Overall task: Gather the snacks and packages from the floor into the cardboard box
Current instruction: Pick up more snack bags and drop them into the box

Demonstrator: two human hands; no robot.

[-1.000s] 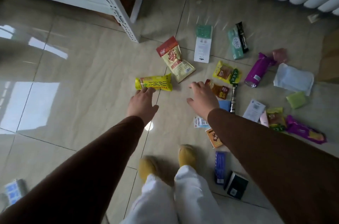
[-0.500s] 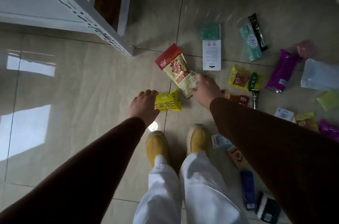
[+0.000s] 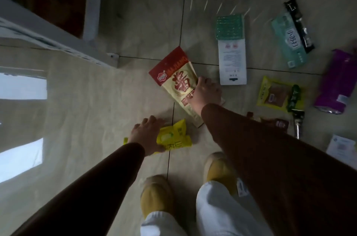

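Head view: left hand (image 3: 145, 135) grips a crinkly yellow snack pack (image 3: 174, 138); beyond the pack, right hand (image 3: 205, 91) clutches a light, slippery red-and-cream pouch (image 3: 176, 79), best pinched by an edge.

I log a yellow snack packet (image 3: 173, 137), crumpled, on the floor under my left hand (image 3: 146, 135); a red-and-cream pouch (image 3: 177, 81), flat, slanted, under my right hand (image 3: 206, 92).
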